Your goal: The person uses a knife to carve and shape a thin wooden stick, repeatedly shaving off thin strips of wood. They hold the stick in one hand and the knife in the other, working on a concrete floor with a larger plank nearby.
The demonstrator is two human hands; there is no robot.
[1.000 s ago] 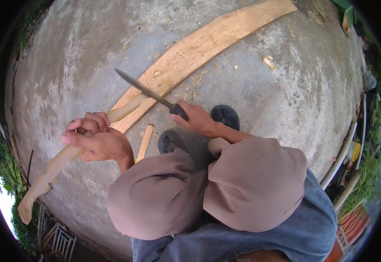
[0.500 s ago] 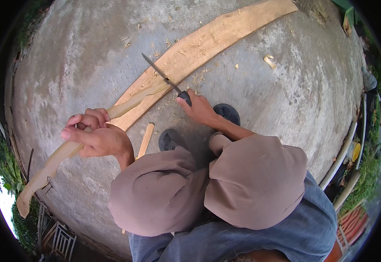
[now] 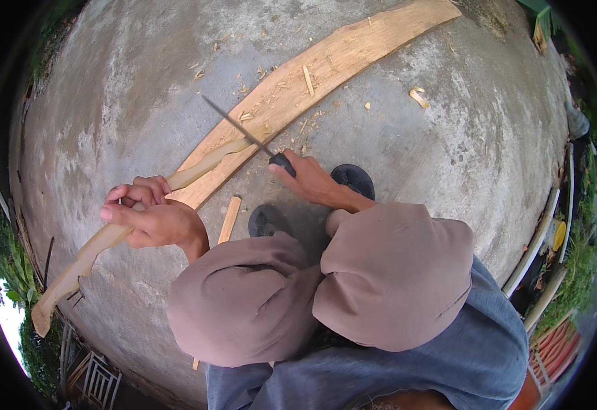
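My left hand (image 3: 151,213) is closed around a long, thin strip of pale wood (image 3: 92,247) with wavy edges. One end of the strip hangs out to the lower left; its other end rests over a wide wooden plank (image 3: 326,58) lying on the concrete. A knife (image 3: 233,123) with a long dark blade and a black handle is in my right hand (image 3: 305,179), whose fingers wrap round the handle. The blade crosses the plank at a slant, against the far end of the strip. Wood chips lie on the plank, among them a longer sliver (image 3: 308,80).
A narrow wooden stick (image 3: 229,219) lies on the concrete (image 3: 476,157) beside my left knee. A curled shaving (image 3: 418,97) is right of the plank. My feet in dark sandals (image 3: 353,181) are close behind the right hand. Pipes (image 3: 532,242) and plants border the right side.
My right hand and the knife have shifted left and slightly down along the strip. A long sliver now lies on the plank. My left hand keeps its grip, nearly still.
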